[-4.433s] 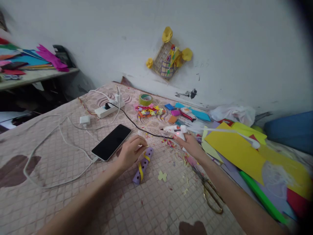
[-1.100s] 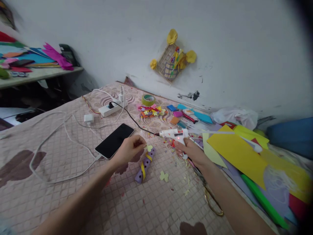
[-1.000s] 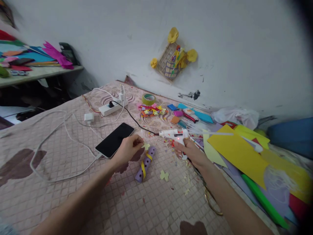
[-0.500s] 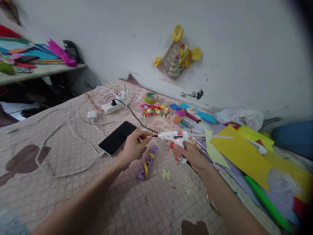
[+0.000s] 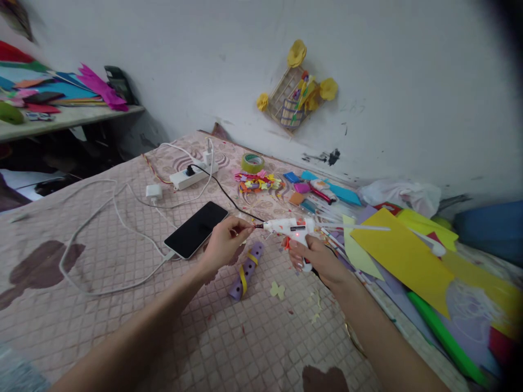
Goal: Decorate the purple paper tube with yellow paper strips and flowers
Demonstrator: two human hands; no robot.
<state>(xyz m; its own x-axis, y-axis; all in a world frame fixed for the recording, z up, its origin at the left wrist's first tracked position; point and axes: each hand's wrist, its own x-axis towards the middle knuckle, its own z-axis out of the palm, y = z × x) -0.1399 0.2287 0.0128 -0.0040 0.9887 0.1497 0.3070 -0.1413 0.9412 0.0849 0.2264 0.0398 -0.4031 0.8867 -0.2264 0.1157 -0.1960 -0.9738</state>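
My right hand (image 5: 312, 256) is wrapped round the handle of a white hot glue gun (image 5: 286, 225), its small red light lit. A clear glue stick (image 5: 355, 227) juts from the back of the gun. At the dark nozzle, my left hand (image 5: 226, 239) has thumb and fingers pinched together; whatever is between them is too small to make out. Below the hands lies a purple paper flute (image 5: 247, 272) with dark dots and a yellow strip wound round it. Beside it is a pale yellow paper butterfly (image 5: 277, 290).
A phone (image 5: 196, 230) on a white cable lies left of my hands. Behind it sits a power strip (image 5: 194, 175), with the gun's black cord plugged in. Green tape (image 5: 252, 162) and small coloured paper cutouts (image 5: 259, 182) lie at the back. Yellow sheets (image 5: 402, 256) are piled right.
Almost nothing differs. The fingertips of my left hand appear drawn slightly closer together at the nozzle, while the glue gun stays in place.
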